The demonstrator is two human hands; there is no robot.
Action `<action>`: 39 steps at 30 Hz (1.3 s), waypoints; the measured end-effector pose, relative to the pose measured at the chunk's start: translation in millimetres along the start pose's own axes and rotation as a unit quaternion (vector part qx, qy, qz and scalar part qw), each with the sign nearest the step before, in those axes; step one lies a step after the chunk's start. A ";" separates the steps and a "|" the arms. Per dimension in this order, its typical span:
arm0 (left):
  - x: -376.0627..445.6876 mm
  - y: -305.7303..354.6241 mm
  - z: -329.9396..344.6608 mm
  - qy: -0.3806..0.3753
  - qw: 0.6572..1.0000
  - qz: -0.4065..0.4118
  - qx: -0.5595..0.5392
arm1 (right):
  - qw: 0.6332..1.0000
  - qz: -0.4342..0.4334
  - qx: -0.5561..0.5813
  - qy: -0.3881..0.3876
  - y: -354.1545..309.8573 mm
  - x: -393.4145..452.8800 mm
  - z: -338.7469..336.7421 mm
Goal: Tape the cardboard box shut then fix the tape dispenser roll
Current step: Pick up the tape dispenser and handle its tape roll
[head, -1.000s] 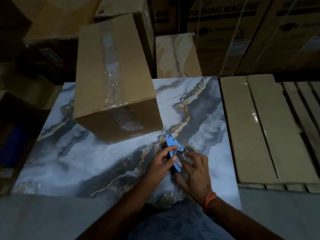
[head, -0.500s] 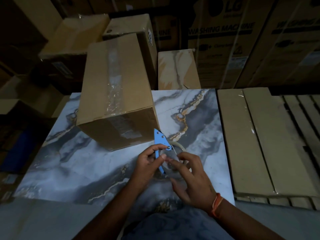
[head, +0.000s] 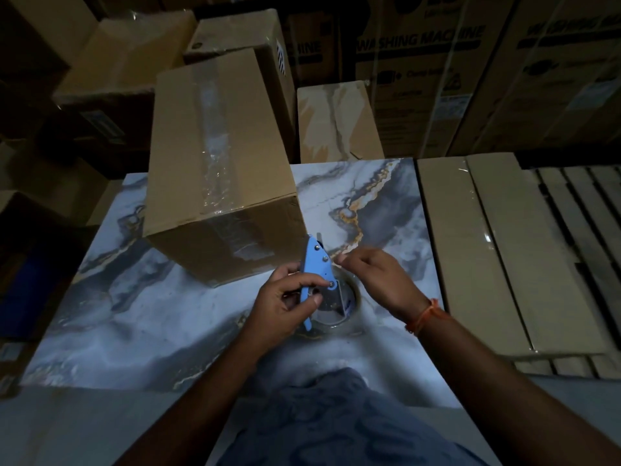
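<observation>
A brown cardboard box (head: 188, 156) lies on the marble-patterned table (head: 134, 314), with clear tape running along its top seam and down its near face. Just in front of the box's near right corner, my left hand (head: 282, 307) grips the blue tape dispenser (head: 316, 267) by its handle, nose pointing up and away. The clear tape roll (head: 342, 314) sits in the dispenser, partly hidden by my left hand. My right hand (head: 379, 280) is to the right of the dispenser's head, its fingertips pinched on what looks like the loose tape end near the blade.
Flat packed cartons (head: 487, 257) lie to the right of the table over wooden slats (head: 584, 230). Large washing-machine boxes (head: 437, 62) stand behind. More cardboard boxes (head: 127, 52) crowd the back left. A small marble-print carton (head: 336, 122) stands behind the table.
My right hand has lifted off the tape roll and moved up and right to the dispenser's head. The dispenser has tilted more upright in my left hand. The camera has tilted up.
</observation>
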State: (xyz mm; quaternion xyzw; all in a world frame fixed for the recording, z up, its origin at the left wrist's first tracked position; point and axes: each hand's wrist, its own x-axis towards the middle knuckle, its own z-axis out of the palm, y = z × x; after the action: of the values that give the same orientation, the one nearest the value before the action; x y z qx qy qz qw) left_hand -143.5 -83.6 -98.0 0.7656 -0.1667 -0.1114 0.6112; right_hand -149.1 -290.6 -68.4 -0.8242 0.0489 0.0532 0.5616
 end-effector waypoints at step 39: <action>-24.3 -17.8 -12.9 -0.172 0.929 0.114 0.308 | 0.917 0.206 0.296 0.171 26.3 -36.7 41.8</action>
State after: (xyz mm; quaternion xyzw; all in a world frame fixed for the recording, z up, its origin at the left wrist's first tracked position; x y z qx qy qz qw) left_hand -158.9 -58.9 -113.2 0.8611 -0.3815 -0.1136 0.3162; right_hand -190.4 -260.5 -102.6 -0.5883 0.3270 0.0091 0.7396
